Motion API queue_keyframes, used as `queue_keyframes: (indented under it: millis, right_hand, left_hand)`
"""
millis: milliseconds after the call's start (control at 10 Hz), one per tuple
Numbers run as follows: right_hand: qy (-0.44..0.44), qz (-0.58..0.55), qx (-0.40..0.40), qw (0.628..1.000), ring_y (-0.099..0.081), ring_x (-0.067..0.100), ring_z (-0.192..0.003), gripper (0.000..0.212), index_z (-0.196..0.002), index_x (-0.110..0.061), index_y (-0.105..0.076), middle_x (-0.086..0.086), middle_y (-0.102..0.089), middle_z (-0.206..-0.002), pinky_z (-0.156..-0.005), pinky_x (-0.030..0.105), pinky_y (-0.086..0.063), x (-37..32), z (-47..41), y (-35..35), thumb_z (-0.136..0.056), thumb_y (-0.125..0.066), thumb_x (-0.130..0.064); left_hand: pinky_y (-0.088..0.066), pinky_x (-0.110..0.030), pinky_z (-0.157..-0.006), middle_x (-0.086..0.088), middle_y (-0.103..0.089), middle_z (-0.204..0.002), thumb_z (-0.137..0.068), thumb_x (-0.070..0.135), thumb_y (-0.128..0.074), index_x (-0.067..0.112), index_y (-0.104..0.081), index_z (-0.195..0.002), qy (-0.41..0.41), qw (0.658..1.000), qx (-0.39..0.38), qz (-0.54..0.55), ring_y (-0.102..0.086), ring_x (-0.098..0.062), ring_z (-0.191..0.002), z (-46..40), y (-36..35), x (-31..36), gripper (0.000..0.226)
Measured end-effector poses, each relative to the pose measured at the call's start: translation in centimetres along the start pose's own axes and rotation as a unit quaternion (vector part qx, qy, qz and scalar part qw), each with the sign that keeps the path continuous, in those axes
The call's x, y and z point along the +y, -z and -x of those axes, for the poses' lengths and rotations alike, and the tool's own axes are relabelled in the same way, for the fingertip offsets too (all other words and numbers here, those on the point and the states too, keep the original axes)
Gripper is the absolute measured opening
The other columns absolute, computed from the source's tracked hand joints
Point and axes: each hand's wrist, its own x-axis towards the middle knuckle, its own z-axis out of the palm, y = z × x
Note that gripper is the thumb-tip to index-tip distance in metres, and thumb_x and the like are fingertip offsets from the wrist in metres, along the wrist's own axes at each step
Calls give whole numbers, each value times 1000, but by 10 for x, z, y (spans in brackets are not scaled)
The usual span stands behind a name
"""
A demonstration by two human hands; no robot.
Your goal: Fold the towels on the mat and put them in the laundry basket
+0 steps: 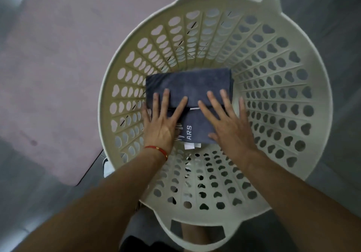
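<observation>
Reaching down into the cream laundry basket (277, 103), left hand (161, 123) with a red bracelet (157, 150) and right hand (229, 123) pressing flat, fingers straight and spread, gripping nothing, on the folded dark blue towel (187, 84) lying at the basket's bottom, pink mat (58, 56) beyond.

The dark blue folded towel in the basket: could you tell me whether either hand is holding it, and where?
Neither: left hand and right hand press flat on the dark blue folded towel's top.
</observation>
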Motion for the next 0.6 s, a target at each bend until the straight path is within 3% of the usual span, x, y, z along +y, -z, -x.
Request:
queue_keyframes:
  millis: [100,200,400,600]
  right_hand:
    - [-2,25,-50,998,17,30,-155,125,-161,-30,13,1,22,-168,-120,65,-9,11,-13,-15,-78,-77,-57]
    - [-21,16,-67,997,22,28,-153,122,-159,-31,18,-1,28,-166,-121,63,-9,6,-14,-25,-82,-74,-54]
    - [-25,30,-77,996,16,30,-155,102,-161,-29,9,1,18,-168,-122,62,-1,-7,-10,-5,-94,-66,-44]
    - [-37,18,-68,997,15,29,-155,88,-162,-28,1,4,16,-169,-122,61,2,-20,8,25,-99,-60,-34]
  left_hand:
    - [-8,-69,-117,-9,34,-160,-80,56,-73,47,25,-151,0,996,-87,-31,22,-38,-150,-20,-12,-3,121]
    - [-7,-70,-116,-11,40,-157,-84,64,-64,45,31,-148,8,994,-93,-61,27,-38,-149,-24,-21,3,116]
    - [-6,-72,-115,-14,30,-161,-100,49,-48,43,28,-150,3,995,-56,-77,16,-41,-151,-11,-16,2,91]
    - [-13,-67,-117,-9,27,-163,-96,39,-59,47,19,-152,-9,994,-103,-18,14,-40,-151,-5,26,0,97]
